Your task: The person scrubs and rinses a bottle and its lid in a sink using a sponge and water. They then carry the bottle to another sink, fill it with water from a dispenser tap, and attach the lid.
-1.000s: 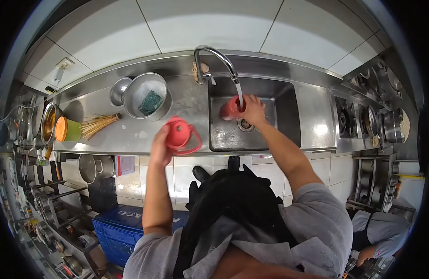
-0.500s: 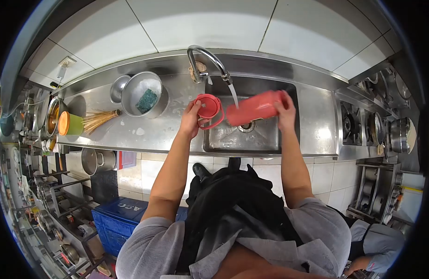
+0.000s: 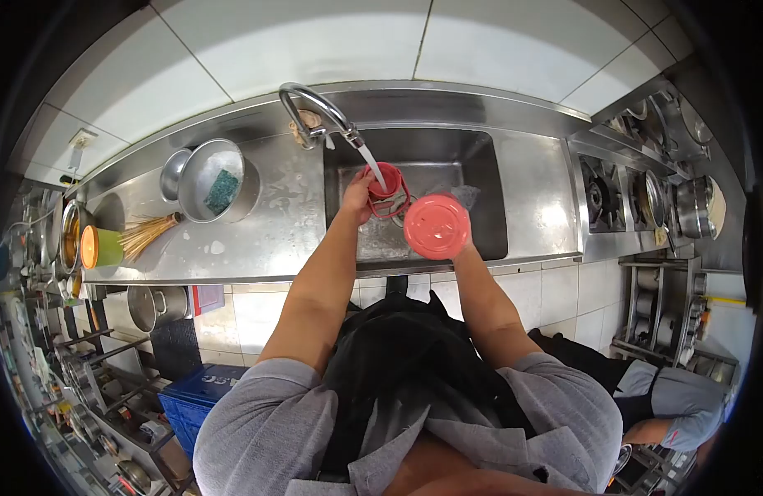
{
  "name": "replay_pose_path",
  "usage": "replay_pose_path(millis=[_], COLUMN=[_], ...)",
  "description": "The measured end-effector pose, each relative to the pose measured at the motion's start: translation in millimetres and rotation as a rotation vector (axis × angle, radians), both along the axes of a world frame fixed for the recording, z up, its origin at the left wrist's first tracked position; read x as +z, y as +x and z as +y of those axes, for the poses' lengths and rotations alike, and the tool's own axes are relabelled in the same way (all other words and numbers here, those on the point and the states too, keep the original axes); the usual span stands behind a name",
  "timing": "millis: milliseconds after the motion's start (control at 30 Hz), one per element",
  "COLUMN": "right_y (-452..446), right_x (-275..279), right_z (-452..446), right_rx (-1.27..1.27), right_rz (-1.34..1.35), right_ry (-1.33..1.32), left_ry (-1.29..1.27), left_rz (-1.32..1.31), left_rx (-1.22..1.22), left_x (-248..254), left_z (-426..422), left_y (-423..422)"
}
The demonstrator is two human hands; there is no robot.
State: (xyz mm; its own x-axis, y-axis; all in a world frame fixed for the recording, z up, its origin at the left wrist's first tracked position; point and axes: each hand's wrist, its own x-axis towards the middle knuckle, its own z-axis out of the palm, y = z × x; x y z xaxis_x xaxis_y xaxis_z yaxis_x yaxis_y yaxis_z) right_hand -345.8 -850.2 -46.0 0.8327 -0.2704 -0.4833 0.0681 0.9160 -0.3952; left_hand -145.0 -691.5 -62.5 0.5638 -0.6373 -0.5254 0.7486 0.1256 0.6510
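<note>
From my end I see the left hand (image 3: 358,198) curled snugly round the near-side edge of a round red plastic lid with a loop handle (image 3: 387,178), directly under the clear stream of water (image 3: 371,165) from the curved chrome tap (image 3: 330,107), which arches beyond those fingers. The right hand (image 3: 467,248) has hold of a rounded red plastic jug (image 3: 436,227), its flat base facing me; the jug hides most of those fingers, so I cannot tell how far they wrap. It hangs just right of the left grip, above the near part of the dark steel sink (image 3: 480,165).

I judge wet, smooth plastic the main risk: a shallow right-hand hold could let the jug roll free. The lid's loop lies near the jug, so a small drift could knock them together. Water striking the lid at a slant might splash over the left wrist.
</note>
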Motion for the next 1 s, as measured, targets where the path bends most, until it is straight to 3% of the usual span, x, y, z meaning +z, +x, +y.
replay_pose_path(millis=[100, 267, 433, 500, 600, 633, 767, 800, 867, 967, 1000], right_y=[2.4, -14.4, -23.4, -24.8, -60.4, -45.5, -60.7, -56.7, -46.5, -37.2, -37.2], right_x=[6.9, 12.4, 40.2, 49.2, 48.0, 92.6, 178.2, 194.2, 220.3, 178.9, 175.7], right_z=[-11.4, -44.8, -50.1, -55.7, -142.8, -134.7, -200.1, -196.5, -187.5, -209.3, -216.9], right_rx=[0.060, 0.095, -0.039, -0.120, -0.032, -0.328, -0.576, -0.574, -0.476, -0.479, -0.491], right_rz=[-0.074, -0.086, -0.030, -0.001, 0.054, 0.238, 0.566, 0.564, 1.021, 1.181, 1.190], right_ry=[-0.047, -0.215, -0.230, -0.197, -0.511, -0.731, -1.706, -1.706, -2.196, -2.287, -2.203], left_ry=[0.002, -0.035, -0.124, -0.208, -0.154, -0.152, -0.136, -0.149, -0.183, -0.108, -0.111], left_rz=[-0.040, 0.075, 0.061, 0.251, 0.229, 0.233, 0.212, 0.218, 0.203, 0.210, 0.208], left_rx=[-0.050, -0.084, -0.064, -0.045, -0.056, -0.065, -0.069, -0.051, -0.099, -0.009, -0.006], left_x=[-14.5, 30.9, 24.1, 8.0, -2.7, -8.8, 15.1, 17.7, 27.6, 48.0, 40.8], left_z=[-31.0, -53.6, -21.3, 0.6, 19.7, 21.4, 8.1, 1.3, -0.6, -10.5, -16.7], left_y=[-0.8, -1.4, -9.4, -14.5, -21.6, -20.4, -19.9, -17.1, -12.2, -17.0, -16.7])
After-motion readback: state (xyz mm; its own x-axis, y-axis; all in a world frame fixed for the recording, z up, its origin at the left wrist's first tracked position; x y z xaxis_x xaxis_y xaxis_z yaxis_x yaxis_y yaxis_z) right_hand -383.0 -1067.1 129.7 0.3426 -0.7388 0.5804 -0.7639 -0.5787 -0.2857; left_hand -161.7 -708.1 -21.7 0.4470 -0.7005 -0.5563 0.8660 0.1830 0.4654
